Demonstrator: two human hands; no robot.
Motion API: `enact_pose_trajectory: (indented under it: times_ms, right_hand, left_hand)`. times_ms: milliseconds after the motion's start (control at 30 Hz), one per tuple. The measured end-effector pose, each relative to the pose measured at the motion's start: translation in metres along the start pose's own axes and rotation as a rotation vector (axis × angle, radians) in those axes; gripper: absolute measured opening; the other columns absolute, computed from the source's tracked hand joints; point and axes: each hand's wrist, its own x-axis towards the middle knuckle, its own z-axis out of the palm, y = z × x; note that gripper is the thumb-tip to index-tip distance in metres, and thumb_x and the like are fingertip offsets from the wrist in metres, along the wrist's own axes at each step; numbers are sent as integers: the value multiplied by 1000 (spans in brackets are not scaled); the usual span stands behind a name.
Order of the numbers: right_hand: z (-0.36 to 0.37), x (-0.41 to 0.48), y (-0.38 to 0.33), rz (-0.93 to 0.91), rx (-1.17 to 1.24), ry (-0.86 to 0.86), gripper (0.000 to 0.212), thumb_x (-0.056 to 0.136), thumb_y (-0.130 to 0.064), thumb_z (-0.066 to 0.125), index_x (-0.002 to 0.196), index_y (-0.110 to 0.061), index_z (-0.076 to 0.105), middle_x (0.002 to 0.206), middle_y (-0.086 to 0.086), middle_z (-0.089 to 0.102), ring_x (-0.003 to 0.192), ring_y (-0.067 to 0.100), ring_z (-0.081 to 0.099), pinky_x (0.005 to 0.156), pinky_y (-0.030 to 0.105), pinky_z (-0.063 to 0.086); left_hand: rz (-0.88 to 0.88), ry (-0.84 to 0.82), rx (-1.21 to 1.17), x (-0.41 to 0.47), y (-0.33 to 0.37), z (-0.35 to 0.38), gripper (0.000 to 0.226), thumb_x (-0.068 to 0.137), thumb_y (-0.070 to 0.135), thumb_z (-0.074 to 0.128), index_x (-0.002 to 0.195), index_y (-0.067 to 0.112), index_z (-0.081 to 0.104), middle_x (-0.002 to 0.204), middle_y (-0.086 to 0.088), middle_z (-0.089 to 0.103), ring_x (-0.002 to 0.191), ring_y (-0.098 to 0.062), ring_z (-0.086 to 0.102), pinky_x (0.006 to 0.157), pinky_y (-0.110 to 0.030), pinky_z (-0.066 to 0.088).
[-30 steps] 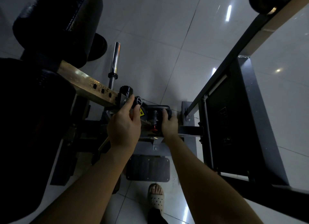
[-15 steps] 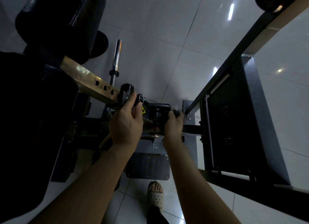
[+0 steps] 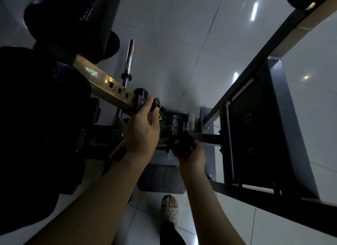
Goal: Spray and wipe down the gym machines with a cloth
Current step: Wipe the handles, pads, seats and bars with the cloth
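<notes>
Floor (image 3: 182, 34): large glossy pale-grey tiles with thin dark grout; the main grout line (image 3: 197, 58) runs diagonally from top centre-right down toward mid-frame, and more joints show at lower right. Lighting is dim and the shot is underexposed, with dark shadow along the left side. Overhead lights show only as specular reflections on the tiles: a long bright streak (image 3: 254, 9) top right, a shorter streak (image 3: 235, 76) mid-right, and a small round spot (image 3: 306, 77) further right.
</notes>
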Motion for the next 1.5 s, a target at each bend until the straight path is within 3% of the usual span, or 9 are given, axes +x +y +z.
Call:
enact_pose_trajectory:
  times_ms: [133, 467, 600, 800, 967, 1133, 1300, 1400, 1500]
  right_hand:
    - [23, -7, 14, 98, 188, -66, 17, 107, -18, 51, 118, -9, 61, 123, 21, 64, 112, 38, 64, 90, 46, 57]
    - [36, 11, 25, -80, -164, -122, 26, 99, -18, 66, 121, -13, 54, 128, 18, 60, 116, 37, 63, 66, 32, 60]
    - [31, 22, 24, 108, -4, -104, 37, 104, -26, 59, 136, -7, 57, 136, 20, 62, 121, 34, 62, 56, 29, 59]
    - [33, 15, 17, 287, 77, -164, 29, 104, -26, 59, 125, -5, 60, 121, 20, 64, 96, 29, 66, 51, 28, 60]
    - [35, 24, 12, -40, -384, -34, 23, 99, -15, 66, 119, -7, 59, 113, 17, 64, 99, 34, 67, 53, 33, 61]
    - [32, 23, 8, -347, -814, 28, 14, 95, -23, 72, 105, -17, 64, 114, 16, 71, 105, 34, 70, 79, 48, 64]
    - [39, 22, 2, 130, -335, -218, 38, 99, -7, 63, 136, -4, 53, 132, 24, 59, 110, 41, 64, 56, 37, 62]
    - [39, 18, 12, 162, -154, -242, 37, 103, -9, 57, 139, -3, 54, 132, 21, 63, 98, 29, 66, 51, 28, 57]
    - [44, 15, 11, 70, -315, -131, 33, 101, -10, 62, 132, -3, 56, 110, 19, 67, 83, 26, 64, 47, 27, 51]
  left_hand:
    - [0, -4, 4, 1, -1, 0, 46, 105, 43, 50, 148, 26, 51, 101, -9, 76, 92, -23, 74, 71, -37, 62]
    - [-3, -2, 1, 1, -2, 2, 45, 105, 41, 51, 148, 26, 51, 94, -11, 75, 86, -24, 74, 62, -25, 52]
    - [-6, 14, -14, 2, -4, 4, 45, 105, 41, 51, 148, 26, 51, 98, -10, 76, 89, -22, 74, 67, -32, 59]
    - [34, 17, 4, 2, -9, 6, 44, 105, 41, 52, 146, 26, 53, 90, -12, 75, 83, -26, 73, 58, -24, 45]
    - [31, 8, 7, 2, -10, 5, 45, 105, 43, 51, 147, 27, 52, 91, -11, 75, 84, -26, 73, 56, -20, 43]
    - [8, 17, -23, 0, -8, 6, 44, 105, 40, 52, 147, 26, 52, 91, -14, 74, 84, -28, 72, 57, -21, 43]
    - [-15, 11, -9, 1, -6, 3, 45, 104, 42, 52, 147, 27, 52, 98, -8, 76, 89, -19, 74, 69, -33, 60]
    - [-7, 11, 8, 1, -5, 2, 45, 104, 42, 53, 147, 29, 52, 100, -7, 77, 91, -19, 73, 70, -31, 58]
    - [-19, 10, 10, 2, -2, 1, 44, 104, 41, 54, 147, 30, 52, 108, -8, 76, 98, -19, 73, 74, -31, 58]
